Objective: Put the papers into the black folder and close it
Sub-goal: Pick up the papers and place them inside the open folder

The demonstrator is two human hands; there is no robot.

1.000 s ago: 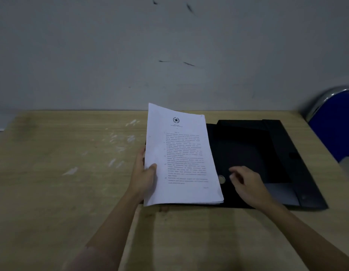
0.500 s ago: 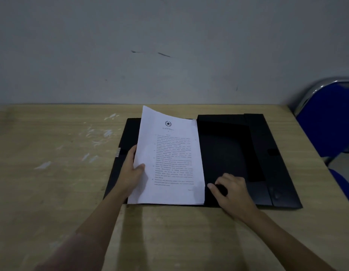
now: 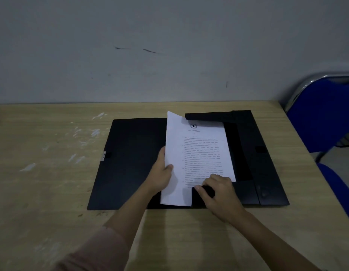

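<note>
The black folder [image 3: 130, 159] lies open and flat on the wooden table, its left cover bare, its right half with flaps along the top and bottom. A stack of white printed papers [image 3: 201, 153] rests over the folder's middle and right half, its top edge tucked under the top flap. My left hand [image 3: 161, 173] grips the stack's left edge, thumb on top. My right hand [image 3: 216, 190] holds the folder's bottom flap [image 3: 246, 192] at its left end, lifted over the papers' lower right corner.
A blue chair [image 3: 322, 114] with a metal frame stands past the table's right edge. A grey wall rises right behind the table. White scuff marks [image 3: 85, 133] dot the wooden table [image 3: 42, 192] left of the folder.
The papers have moved right, off the left cover and onto the folder's right half, top edge under the top flap. My right hand has lifted the bottom flap over the papers' lower corner.
</note>
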